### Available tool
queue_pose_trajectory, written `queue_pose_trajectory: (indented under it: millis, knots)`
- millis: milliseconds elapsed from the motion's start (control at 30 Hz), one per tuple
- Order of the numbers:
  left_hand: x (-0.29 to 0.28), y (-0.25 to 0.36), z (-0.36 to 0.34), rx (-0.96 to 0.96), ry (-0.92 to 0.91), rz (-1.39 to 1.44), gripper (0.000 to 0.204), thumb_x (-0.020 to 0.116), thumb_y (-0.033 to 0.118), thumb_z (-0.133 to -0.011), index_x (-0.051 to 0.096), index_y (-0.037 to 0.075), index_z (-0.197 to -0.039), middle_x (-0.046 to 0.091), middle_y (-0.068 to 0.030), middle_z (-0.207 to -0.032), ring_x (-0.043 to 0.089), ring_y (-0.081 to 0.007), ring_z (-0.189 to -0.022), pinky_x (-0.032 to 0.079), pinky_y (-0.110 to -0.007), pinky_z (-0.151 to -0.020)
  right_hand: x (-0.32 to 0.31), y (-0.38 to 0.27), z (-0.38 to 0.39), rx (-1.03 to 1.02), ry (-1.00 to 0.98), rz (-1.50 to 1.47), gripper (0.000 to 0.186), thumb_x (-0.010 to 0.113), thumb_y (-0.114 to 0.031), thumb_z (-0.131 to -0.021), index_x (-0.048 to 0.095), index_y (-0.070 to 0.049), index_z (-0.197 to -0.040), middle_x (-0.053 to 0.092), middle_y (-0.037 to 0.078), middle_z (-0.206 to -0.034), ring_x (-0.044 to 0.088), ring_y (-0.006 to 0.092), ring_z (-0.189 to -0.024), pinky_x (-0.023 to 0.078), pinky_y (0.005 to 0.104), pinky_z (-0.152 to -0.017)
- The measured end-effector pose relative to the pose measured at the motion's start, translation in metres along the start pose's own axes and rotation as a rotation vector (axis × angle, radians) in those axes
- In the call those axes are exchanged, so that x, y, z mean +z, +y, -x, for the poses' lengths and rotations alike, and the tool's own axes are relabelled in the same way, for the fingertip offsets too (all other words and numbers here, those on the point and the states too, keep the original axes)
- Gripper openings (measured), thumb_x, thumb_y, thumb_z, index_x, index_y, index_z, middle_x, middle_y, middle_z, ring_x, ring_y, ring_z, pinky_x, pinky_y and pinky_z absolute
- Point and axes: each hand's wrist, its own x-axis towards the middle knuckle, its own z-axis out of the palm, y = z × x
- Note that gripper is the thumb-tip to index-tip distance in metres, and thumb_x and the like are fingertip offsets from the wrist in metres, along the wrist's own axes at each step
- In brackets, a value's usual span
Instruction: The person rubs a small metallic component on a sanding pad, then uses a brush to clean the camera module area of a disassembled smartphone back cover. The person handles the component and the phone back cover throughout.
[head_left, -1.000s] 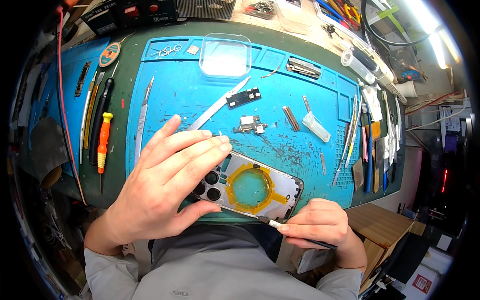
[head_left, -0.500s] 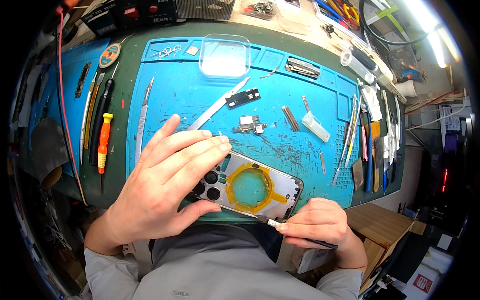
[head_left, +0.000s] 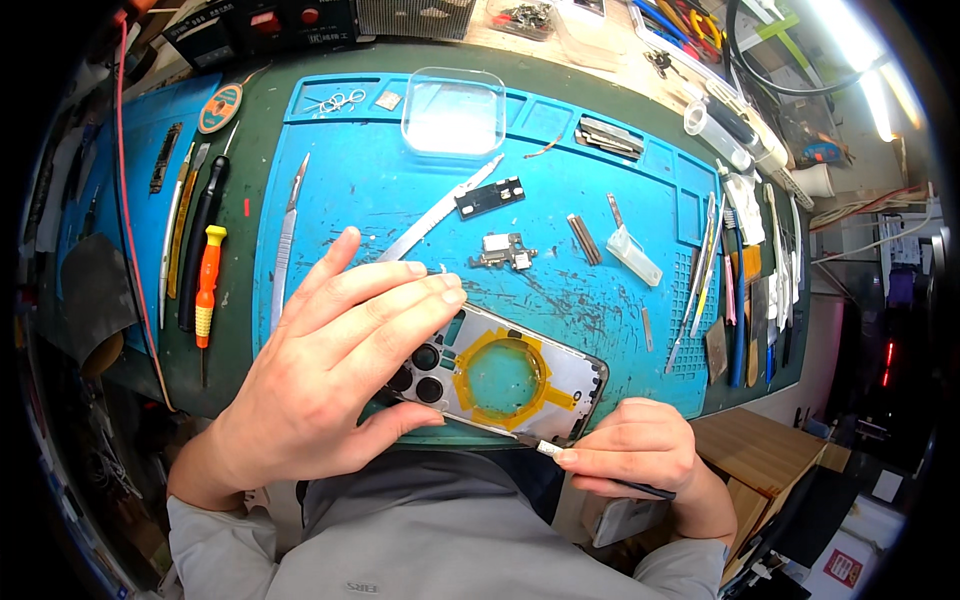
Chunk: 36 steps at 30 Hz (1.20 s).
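Note:
A phone back housing with black camera rings and a yellow film around a round opening lies at the lower middle of the blue mat. My left hand grips its left end, fingers over the top edge and thumb along the lower edge. My right hand pinches a slim dark tool with a light band, its tip at the housing’s lower right edge. Above the housing lie a small metal-and-board part, a black plate and a long silver blade.
A clear square container, a knife and small metal strips lie on the mat. An orange screwdriver and other tools sit at left. Many tweezers and brushes line the right. A black powered unit stands behind.

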Motion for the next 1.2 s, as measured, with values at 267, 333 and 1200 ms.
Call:
queue_pose_trajectory:
  millis: [267,333,1200]
  knots:
    - [0.0006,0.0004,-0.0001,0.000,0.005,0.009,0.086,0.093,0.040,-0.078,0.064,0.002,-0.148,0.070,-0.0123,-0.147,0.059,-0.0342,-0.144,0.024,-0.064,-0.132,0.0011,0.0004,0.0019,0.001,-0.003,0.009,0.035,0.093,-0.014,-0.083,0.085,-0.007,-0.117,0.081,0.004,-0.100,0.073,0.0182,-0.077,0.054,0.0301,-0.064]
    - [0.0002,-0.0004,0.0004,0.001,0.005,0.006,0.086,0.093,0.040,-0.078,0.064,0.001,-0.149,0.070,-0.0121,-0.147,0.059,-0.0341,-0.144,0.024,-0.064,-0.133,-0.0016,-0.0002,-0.0004,0.009,-0.007,-0.016,0.036,0.093,-0.016,-0.083,0.084,-0.006,-0.116,0.080,0.006,-0.104,0.073,0.0194,-0.081,0.055,0.0303,-0.067]
    - [0.0011,-0.0003,0.0008,-0.006,0.006,0.039,0.084,0.092,0.040,-0.080,0.062,0.003,-0.150,0.070,-0.0116,-0.147,0.058,-0.0331,-0.144,0.020,-0.064,-0.134,0.0029,-0.0047,-0.0037,-0.019,-0.026,0.150,0.034,0.090,-0.012,-0.082,0.085,-0.009,-0.116,0.082,0.004,-0.118,0.075,0.0171,-0.090,0.060,0.0279,-0.075]
